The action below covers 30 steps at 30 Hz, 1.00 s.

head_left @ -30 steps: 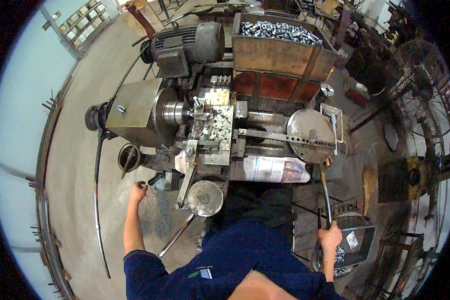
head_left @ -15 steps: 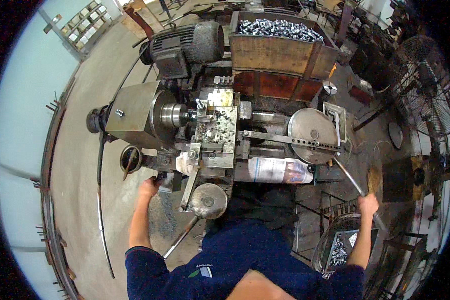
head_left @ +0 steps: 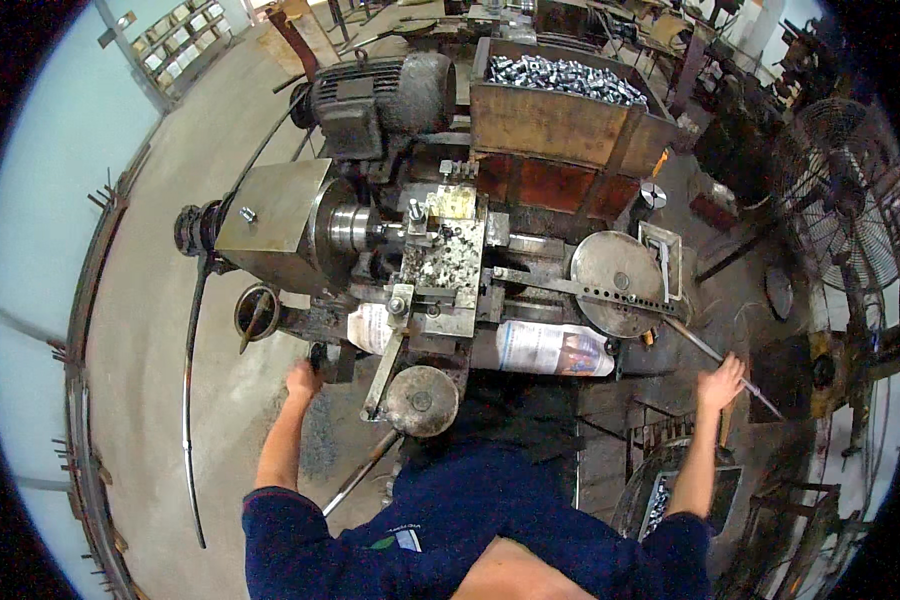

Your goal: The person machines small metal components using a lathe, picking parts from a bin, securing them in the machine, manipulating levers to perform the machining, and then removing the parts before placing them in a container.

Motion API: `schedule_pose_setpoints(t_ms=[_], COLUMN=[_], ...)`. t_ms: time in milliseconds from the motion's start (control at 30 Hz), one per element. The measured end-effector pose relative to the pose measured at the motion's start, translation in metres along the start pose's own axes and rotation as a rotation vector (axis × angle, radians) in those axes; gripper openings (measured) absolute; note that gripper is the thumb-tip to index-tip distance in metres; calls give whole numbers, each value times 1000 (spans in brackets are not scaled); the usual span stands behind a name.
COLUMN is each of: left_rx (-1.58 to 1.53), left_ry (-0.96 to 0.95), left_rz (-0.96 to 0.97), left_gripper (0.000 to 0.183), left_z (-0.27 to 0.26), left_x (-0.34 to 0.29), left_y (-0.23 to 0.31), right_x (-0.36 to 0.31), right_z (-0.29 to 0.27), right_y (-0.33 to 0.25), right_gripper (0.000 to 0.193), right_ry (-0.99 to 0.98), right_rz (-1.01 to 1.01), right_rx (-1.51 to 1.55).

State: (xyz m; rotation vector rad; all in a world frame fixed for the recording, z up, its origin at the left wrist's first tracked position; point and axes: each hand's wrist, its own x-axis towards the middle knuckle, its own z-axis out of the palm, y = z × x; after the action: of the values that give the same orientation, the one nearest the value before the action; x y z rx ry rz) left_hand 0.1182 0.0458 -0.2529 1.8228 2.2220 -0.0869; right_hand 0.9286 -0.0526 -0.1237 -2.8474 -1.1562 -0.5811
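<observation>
My right hand (head_left: 722,382) is closed over a long steel lever (head_left: 695,343) slanting down to the right from a large round metal disc (head_left: 622,284). My left hand (head_left: 303,378) is closed around a dark knob (head_left: 318,354) at the machine's lower left; the fingers partly hide it. Between the hands stands a small lathe with a bright spindle nose (head_left: 350,228). Beside the spindle, a tool slide (head_left: 452,258) is speckled with dark chips. A flat bar (head_left: 384,375) links the slide to a smaller round disc (head_left: 420,401), which has its own lever (head_left: 363,472).
Behind the lathe stand a motor (head_left: 380,105) and a wooden bin (head_left: 550,115) heaped with small metal parts. A caged fan (head_left: 835,190) is far right. A tray of parts (head_left: 660,500) sits below my right forearm. A round pot (head_left: 257,312) holds a brush.
My right hand and the lever have swung slightly upward in view, and the slide sits a little farther from the spindle. The left hand stays at the knob. The whole view has shifted slightly.
</observation>
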Motion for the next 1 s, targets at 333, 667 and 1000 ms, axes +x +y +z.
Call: schedule_pose_setpoints(t_ms=[333, 667, 1000], left_rx=[-609, -60, 43], left_ry=[-7, 469, 351], left_rz=[23, -477, -290], left_gripper=[38, 32, 38], left_z=[-130, -242, -215], left_x=[-27, -111, -146], left_y=[-42, -145, -35], right_x=[-37, -112, -108], right_z=[-163, -280, -271], right_y=[-200, -475, -483], right_gripper=[48, 30, 29], right_ry=[68, 37, -85], right_rz=[-841, -1625, -1606], right_rx=[895, 466, 282])
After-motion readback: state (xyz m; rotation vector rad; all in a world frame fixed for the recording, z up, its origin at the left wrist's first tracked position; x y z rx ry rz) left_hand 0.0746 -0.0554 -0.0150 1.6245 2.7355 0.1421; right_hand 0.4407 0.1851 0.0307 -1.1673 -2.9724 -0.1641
